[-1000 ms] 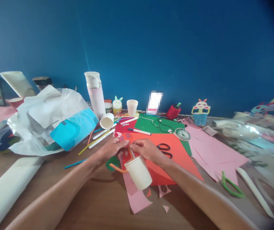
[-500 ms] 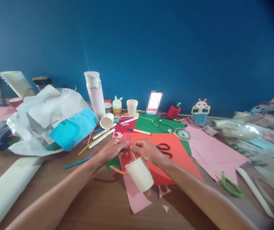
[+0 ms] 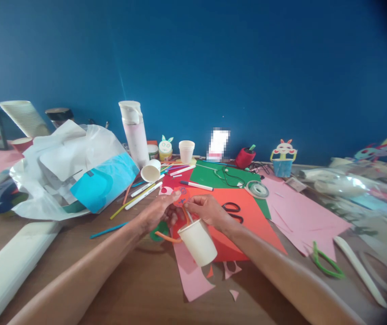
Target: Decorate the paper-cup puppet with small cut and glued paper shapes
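My left hand (image 3: pixel 161 211) is closed on an orange paper cutout (image 3: pixel 181 198) with a face drawn in purple, gripping its left edge. My right hand (image 3: pixel 207 210) pinches at the lower edge of the cutout, around the upper end of an orange pipe cleaner (image 3: pixel 168 237). Its exact fingertip contact is partly hidden. Below the hands a white paper cup (image 3: pixel 198 244) hangs tilted, its open end toward my fingers. The pipe cleaner runs up from the cup's mouth, and another piece sticks out at its left side.
Black-handled scissors (image 3: pixel 232 207) lie on orange paper (image 3: pixel 254 225) right of my hands. Markers (image 3: pixel 144 195) are scattered to the left, beside a stuffed plastic bag (image 3: pixel 58 167). A tape roll (image 3: pixel 257 189), pink paper (image 3: pixel 305 212) and a green pipe cleaner (image 3: pixel 327 266) lie at right.
The left thumb has shifted up along the cutout, and more of its drawn face shows. The cup has tipped up slightly; my right hand stays almost in place.
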Tool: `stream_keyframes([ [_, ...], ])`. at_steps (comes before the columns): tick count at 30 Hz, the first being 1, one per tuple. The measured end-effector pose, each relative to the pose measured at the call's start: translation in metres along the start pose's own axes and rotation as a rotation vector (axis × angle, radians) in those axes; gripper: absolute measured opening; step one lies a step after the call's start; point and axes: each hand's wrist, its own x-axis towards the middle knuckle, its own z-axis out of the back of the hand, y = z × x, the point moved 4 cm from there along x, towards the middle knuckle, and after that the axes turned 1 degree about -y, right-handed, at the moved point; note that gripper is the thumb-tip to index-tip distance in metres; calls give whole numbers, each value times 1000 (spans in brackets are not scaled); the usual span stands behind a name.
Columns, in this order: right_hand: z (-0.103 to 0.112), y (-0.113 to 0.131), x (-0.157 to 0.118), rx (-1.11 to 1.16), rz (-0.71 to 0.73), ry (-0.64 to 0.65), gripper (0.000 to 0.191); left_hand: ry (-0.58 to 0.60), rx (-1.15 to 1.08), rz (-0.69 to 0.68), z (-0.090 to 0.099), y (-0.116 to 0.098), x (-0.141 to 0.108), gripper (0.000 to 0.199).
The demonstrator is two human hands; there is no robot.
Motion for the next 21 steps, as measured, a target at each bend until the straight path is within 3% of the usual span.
stream_keyframes([
  [7, 9, -2, 5, 15, 33, -81, 30, 105, -131, -18, 2, -2, 0, 50],
  [13, 21, 7, 4, 141, 75, -231, 28, 149, -358, -183, -5, -10, -3, 60],
  [21, 29, 4, 8, 184, 89, -351, 29, 254, -328, -322, -16, 5, -4, 60],
])
